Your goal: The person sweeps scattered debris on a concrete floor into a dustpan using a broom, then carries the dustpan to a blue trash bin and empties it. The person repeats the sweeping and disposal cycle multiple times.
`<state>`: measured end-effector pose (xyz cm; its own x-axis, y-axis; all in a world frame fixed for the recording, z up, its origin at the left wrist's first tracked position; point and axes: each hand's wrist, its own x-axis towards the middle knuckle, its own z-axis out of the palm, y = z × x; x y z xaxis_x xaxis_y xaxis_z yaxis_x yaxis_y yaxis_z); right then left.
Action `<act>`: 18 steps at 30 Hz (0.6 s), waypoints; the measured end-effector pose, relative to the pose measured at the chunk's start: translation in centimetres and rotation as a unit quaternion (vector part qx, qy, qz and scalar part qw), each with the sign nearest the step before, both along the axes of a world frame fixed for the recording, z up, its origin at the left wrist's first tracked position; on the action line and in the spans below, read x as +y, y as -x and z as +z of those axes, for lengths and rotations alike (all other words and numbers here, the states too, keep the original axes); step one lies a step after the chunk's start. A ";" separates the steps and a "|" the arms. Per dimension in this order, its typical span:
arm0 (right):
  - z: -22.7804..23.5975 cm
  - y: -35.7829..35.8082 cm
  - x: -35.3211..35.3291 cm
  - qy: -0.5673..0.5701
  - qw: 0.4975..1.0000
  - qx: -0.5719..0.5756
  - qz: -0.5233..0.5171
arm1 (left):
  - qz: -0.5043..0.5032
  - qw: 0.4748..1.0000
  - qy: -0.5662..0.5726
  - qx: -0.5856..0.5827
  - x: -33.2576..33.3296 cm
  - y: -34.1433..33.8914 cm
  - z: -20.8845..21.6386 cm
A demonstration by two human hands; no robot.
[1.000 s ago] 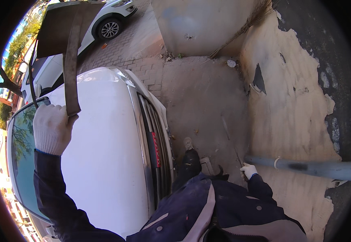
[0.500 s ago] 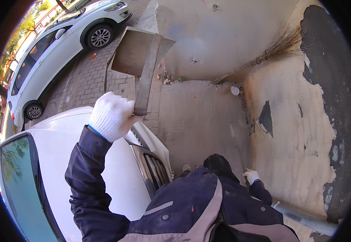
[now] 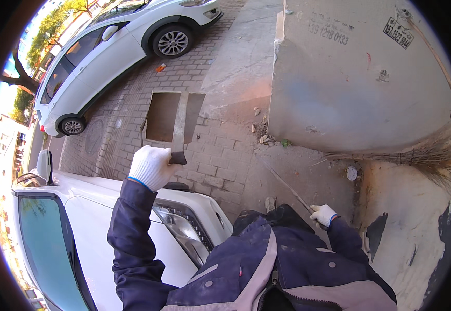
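Note:
My left hand point(image 3: 152, 167), in a white knit glove, is closed round the dark end of a flat handle. That handle belongs to a box-shaped metal dustpan point(image 3: 163, 118), held out ahead over the brick paving beside the white car's front. Nothing can be made out inside the pan. On the right, my right hand point(image 3: 323, 214), also gloved in white, grips a long thin rod point(image 3: 288, 187). The rod slants forward and left over the ground, and its far end lies near the paving's edge; its exact kind is unclear.
A white car point(image 3: 127, 223) stands close on my left, another white car point(image 3: 127, 44) farther off. A plastered wall point(image 3: 349, 88) rises ahead right, with a twig broom point(image 3: 391, 157) along its foot. Rubble point(image 3: 262, 136) lies by the wall's corner; an orange scrap point(image 3: 160, 68) lies by the far car.
The view has turned left, so the cars and wall sit farther right in it. The rod has swung from pointing nearly straight ahead to slanting left. Both hands keep their hold.

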<state>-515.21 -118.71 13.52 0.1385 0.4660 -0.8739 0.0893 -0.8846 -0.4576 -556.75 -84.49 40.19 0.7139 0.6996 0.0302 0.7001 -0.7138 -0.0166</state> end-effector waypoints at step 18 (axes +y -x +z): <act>1.4 -1.2 80.8 -0.139 0.947 0.161 -0.242 | 0.402 0.896 0.185 -0.031 60.5 9.2 -19.7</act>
